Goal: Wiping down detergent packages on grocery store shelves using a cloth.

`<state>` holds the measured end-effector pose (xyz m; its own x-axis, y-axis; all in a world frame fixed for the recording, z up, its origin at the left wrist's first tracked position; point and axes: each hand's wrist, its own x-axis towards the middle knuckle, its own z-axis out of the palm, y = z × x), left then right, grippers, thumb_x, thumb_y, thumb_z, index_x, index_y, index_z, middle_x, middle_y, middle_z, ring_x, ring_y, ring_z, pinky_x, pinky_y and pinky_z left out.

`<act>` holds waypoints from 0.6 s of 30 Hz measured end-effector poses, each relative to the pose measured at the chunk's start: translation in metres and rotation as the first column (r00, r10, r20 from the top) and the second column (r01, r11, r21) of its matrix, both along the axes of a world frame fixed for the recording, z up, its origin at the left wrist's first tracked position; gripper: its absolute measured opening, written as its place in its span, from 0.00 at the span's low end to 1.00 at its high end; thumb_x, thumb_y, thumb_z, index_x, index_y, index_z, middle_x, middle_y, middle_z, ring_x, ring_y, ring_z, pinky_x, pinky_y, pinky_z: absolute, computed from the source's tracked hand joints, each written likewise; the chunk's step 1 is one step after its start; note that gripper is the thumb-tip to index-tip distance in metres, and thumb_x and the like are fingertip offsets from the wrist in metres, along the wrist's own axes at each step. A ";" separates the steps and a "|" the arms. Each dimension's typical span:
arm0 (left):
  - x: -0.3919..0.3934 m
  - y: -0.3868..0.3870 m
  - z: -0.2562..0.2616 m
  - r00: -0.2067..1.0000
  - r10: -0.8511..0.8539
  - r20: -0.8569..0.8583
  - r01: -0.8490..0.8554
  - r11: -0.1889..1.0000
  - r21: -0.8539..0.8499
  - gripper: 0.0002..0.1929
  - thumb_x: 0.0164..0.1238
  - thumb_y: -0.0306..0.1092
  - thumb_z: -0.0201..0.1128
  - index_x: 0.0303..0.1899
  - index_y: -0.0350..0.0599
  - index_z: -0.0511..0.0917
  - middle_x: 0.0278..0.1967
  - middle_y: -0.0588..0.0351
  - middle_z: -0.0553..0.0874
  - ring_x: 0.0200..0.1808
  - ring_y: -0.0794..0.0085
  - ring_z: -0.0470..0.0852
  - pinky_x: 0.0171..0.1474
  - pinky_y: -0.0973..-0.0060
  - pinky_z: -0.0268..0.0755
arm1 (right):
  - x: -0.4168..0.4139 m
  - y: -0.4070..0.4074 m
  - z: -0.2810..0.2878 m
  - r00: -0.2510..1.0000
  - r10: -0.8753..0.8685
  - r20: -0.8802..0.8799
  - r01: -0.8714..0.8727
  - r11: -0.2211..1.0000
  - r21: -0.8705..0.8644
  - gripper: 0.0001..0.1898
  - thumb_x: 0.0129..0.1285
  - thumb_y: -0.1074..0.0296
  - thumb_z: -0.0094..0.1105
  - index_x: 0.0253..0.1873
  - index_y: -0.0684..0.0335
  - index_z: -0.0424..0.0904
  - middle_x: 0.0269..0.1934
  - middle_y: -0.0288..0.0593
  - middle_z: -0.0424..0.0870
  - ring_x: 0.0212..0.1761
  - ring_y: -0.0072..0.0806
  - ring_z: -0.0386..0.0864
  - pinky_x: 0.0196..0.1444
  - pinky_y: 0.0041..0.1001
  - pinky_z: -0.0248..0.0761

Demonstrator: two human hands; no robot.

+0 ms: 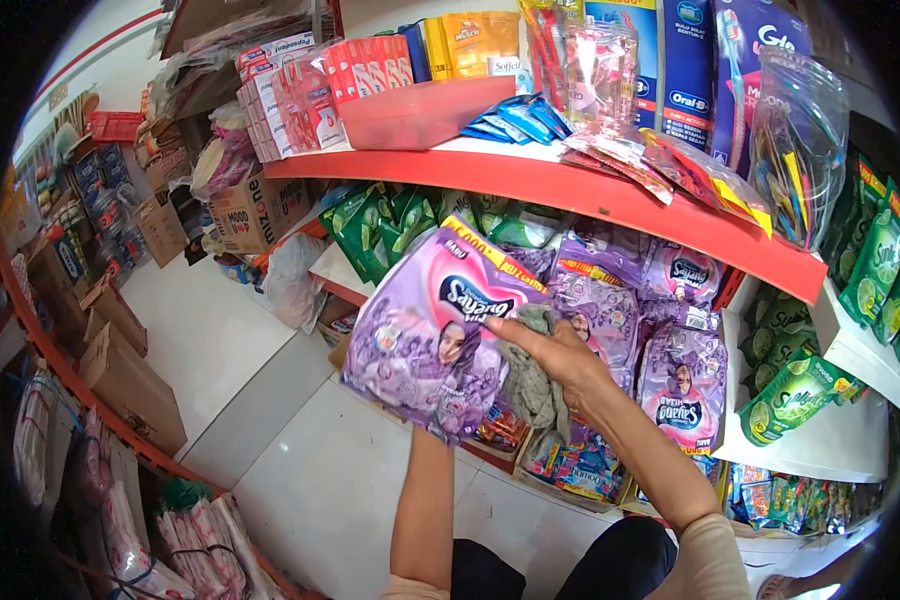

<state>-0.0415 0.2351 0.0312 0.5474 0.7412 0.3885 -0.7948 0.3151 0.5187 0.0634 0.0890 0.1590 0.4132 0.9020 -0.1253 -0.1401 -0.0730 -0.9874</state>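
Observation:
A purple Sayang detergent pouch [420, 337] is held up, tilted, above the floor in front of the shelves. My right hand [566, 356] grips a crumpled grey-green cloth [529, 382], and its thumb lies against the pouch's right side. From below, my left forearm [422, 510] reaches up behind the pouch, which hides the left hand itself. Similar purple pouches [679, 375] lie in stacks on the lower shelf to the right of the held one. Green dish-soap pouches [375, 232] stand behind it.
Overhead runs a red-edged shelf [450, 169] with toothpaste boxes [292, 112], a pink plastic tray [427, 112] and a clear jar [799, 150]. Boxes of sachets [574, 469] sit low by the tiled floor [300, 465]. To the left stand cardboard cartons [131, 390] and bundled plastic bags [202, 540].

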 end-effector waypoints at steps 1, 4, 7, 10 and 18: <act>-0.006 -0.002 0.011 0.999 -0.036 0.018 0.036 0.999 0.004 0.24 0.72 0.48 0.44 0.57 0.37 0.69 0.49 0.50 0.78 0.47 0.65 0.78 0.53 0.71 0.71 | 0.004 0.001 0.002 1.000 -0.006 0.003 0.006 1.000 0.003 0.18 0.51 0.57 0.71 0.39 0.64 0.78 0.34 0.38 0.81 0.34 0.24 0.78 0.35 0.25 0.71; -0.006 -0.001 0.060 0.989 -0.128 0.073 0.128 0.992 0.015 0.27 0.71 0.54 0.45 0.56 0.37 0.70 0.49 0.49 0.79 0.46 0.64 0.79 0.53 0.69 0.72 | 0.014 0.008 0.002 0.996 -0.075 0.043 0.074 0.997 0.027 0.15 0.53 0.61 0.68 0.40 0.65 0.77 0.34 0.40 0.81 0.32 0.26 0.78 0.32 0.27 0.71; 0.006 0.008 0.077 0.974 -0.224 0.032 0.226 0.972 -0.063 0.29 0.70 0.56 0.45 0.57 0.38 0.70 0.49 0.48 0.80 0.46 0.61 0.80 0.52 0.67 0.73 | 0.035 0.017 0.000 0.994 -0.094 0.057 0.091 0.995 0.050 0.14 0.55 0.64 0.65 0.42 0.66 0.76 0.35 0.42 0.81 0.32 0.27 0.79 0.30 0.29 0.72; 0.021 0.043 0.071 0.932 -0.352 -0.082 0.325 0.915 -0.239 0.29 0.70 0.57 0.46 0.58 0.40 0.70 0.51 0.47 0.80 0.46 0.57 0.81 0.51 0.63 0.74 | 0.040 0.027 0.000 0.980 -0.197 0.014 0.196 0.980 0.043 0.12 0.56 0.66 0.62 0.42 0.67 0.75 0.34 0.43 0.81 0.31 0.28 0.80 0.29 0.30 0.73; 0.038 0.050 0.076 0.903 -0.305 -0.303 0.273 0.951 -0.144 0.35 0.65 0.65 0.46 0.56 0.40 0.72 0.51 0.49 0.80 0.49 0.61 0.80 0.54 0.65 0.72 | 0.070 0.033 -0.013 0.908 -0.356 -0.221 0.374 0.926 0.044 0.09 0.58 0.70 0.57 0.42 0.67 0.76 0.30 0.44 0.81 0.26 0.30 0.80 0.26 0.29 0.75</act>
<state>-0.0036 0.2848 0.1070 0.8255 0.5566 0.0935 -0.4593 0.5662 0.6845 0.1337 0.1218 0.1464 0.6889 0.7038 -0.1735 -0.3409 0.1033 -0.9344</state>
